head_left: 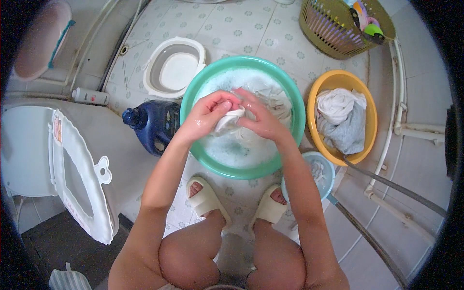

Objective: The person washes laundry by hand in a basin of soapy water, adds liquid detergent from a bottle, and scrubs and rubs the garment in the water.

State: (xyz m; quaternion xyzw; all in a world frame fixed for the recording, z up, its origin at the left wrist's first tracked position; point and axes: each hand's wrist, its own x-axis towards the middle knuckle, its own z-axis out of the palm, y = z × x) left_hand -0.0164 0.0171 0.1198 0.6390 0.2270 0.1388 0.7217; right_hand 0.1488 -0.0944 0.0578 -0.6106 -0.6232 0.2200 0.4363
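A green plastic basin (243,174) full of sudsy water (221,148) stands on the floor between my feet and beyond them. Above the suds, my left hand (210,114) grips a small wet white cloth (228,121), its thumb pressed over bunched fabric. My right hand (262,121) is beside the cloth, thumb close to its edge and fingers spread and slightly blurred; whether it pinches the fabric is not plain. More pale wet fabric (279,101) lies in the foam at the basin's right side.
Left of the basin stand a dark blue detergent bottle (156,125), a grey-white collapsible basin (148,78) and a toilet with a white seat (96,203). On the right are a yellow basin (312,145) of laundry, a light blue bucket (330,168), hoses (395,197) and an olive basket (326,32).
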